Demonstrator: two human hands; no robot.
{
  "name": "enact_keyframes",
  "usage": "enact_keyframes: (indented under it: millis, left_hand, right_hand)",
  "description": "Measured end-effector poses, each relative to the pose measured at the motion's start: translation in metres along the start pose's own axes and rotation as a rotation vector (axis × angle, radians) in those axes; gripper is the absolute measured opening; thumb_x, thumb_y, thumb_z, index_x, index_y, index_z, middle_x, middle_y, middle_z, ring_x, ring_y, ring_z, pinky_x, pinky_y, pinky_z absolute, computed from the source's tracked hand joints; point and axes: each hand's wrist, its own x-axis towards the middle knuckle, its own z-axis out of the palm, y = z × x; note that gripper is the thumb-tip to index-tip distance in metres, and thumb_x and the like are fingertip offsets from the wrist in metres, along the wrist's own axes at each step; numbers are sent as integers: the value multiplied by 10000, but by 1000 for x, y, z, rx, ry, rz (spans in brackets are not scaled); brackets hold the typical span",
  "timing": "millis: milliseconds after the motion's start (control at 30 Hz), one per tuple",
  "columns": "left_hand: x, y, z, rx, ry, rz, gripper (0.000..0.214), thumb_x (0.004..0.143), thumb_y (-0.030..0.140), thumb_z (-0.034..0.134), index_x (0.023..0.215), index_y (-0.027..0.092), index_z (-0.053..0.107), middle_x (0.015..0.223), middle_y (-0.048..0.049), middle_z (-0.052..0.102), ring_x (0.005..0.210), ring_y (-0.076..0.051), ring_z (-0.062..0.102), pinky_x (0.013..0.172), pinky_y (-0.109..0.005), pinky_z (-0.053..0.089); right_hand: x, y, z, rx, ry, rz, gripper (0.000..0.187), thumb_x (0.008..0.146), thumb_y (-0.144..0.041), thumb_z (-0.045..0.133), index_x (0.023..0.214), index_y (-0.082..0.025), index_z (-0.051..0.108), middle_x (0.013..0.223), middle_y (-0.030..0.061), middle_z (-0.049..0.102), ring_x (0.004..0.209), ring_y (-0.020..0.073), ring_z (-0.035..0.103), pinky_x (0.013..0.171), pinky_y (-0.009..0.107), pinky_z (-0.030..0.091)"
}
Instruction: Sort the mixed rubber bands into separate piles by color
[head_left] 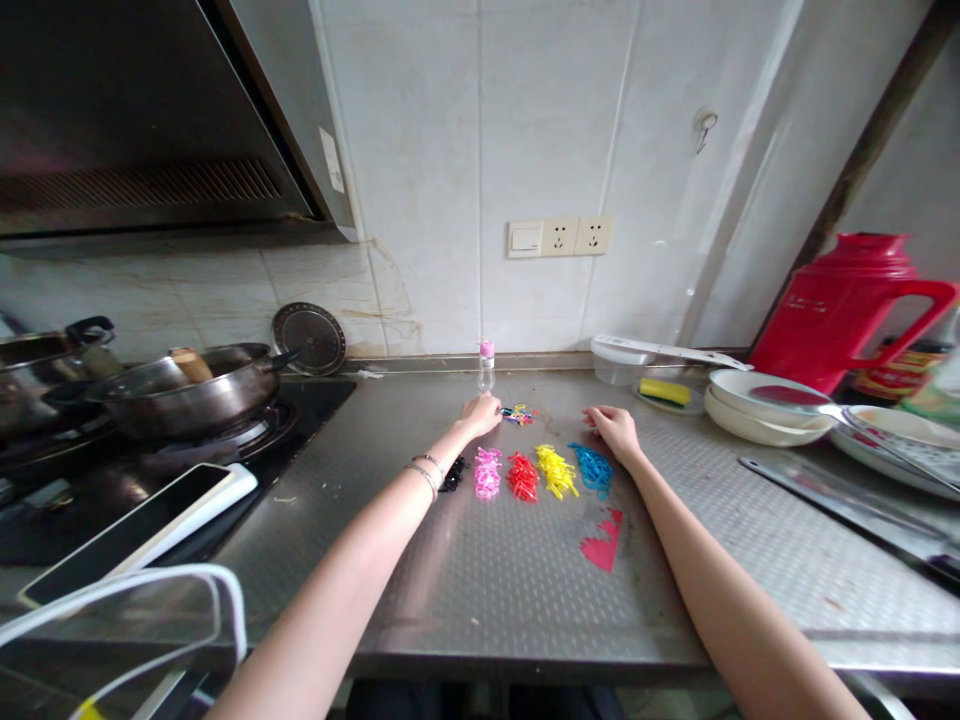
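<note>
My left hand [480, 412] is at the left edge of a small mixed-colour pile of rubber bands [519, 413], fingers closed together; whatever they pinch is too small to make out. Just behind it stands a small clear bottle with a pink cap [487, 368]. My right hand [613, 430] rests on the counter, thumb and fingers slightly apart, nothing visible in it. Sorted piles lie in a row: black bands [454, 474], partly hidden by my left wrist, pink bands [487, 473], red bands [523, 477], yellow bands [556, 471] and blue bands [593, 470], the last beside my right hand.
A torn red scrap [603, 542] lies on the steel counter [510, 600]. On the right are a sponge [665, 392], plastic tub [616, 362], bowls [765, 425], a knife [840, 510] and a red thermos [847, 310]. Left, a phone [135, 535] and pan [187, 390] are on the stove.
</note>
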Motion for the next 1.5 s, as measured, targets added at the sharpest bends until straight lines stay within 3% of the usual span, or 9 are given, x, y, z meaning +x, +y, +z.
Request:
enact_keyframes:
  millis: [500, 967, 1233, 1500]
  left_hand:
    - [-1, -1, 10, -5, 47, -21, 237, 817, 225, 434, 893, 167, 650, 977, -95, 566, 837, -182, 559, 753, -290, 411]
    - [-2, -16, 4, -192, 174, -11, 162, 732, 273, 570, 782, 157, 672, 863, -65, 609, 794, -157, 551, 739, -263, 414]
    - [-34, -34, -12, -350, 201, 25, 133, 708, 228, 585, 762, 145, 673, 817, -45, 610, 730, -127, 537, 720, -243, 414]
    - [-79, -56, -52, -339, 227, 50, 171, 719, 275, 571, 762, 141, 666, 793, -45, 613, 655, -107, 502, 645, -222, 401]
  right_hand:
    - [-2, -3, -2, -48, -2, -5, 371, 659, -399, 469, 727, -116, 699, 604, 65, 656, 484, 134, 538, 484, 217, 404]
    - [-5, -9, -4, -76, -16, 10, 349, 653, -396, 470, 675, -125, 689, 574, 57, 648, 482, 139, 540, 492, 223, 397]
    - [-5, -9, -4, -93, -25, -11, 345, 652, -391, 471, 668, -124, 688, 574, 65, 652, 479, 143, 542, 508, 229, 404]
    - [-3, -7, -4, -76, -39, 10, 344, 650, -375, 479, 718, -121, 701, 601, 61, 661, 501, 144, 554, 517, 230, 409]
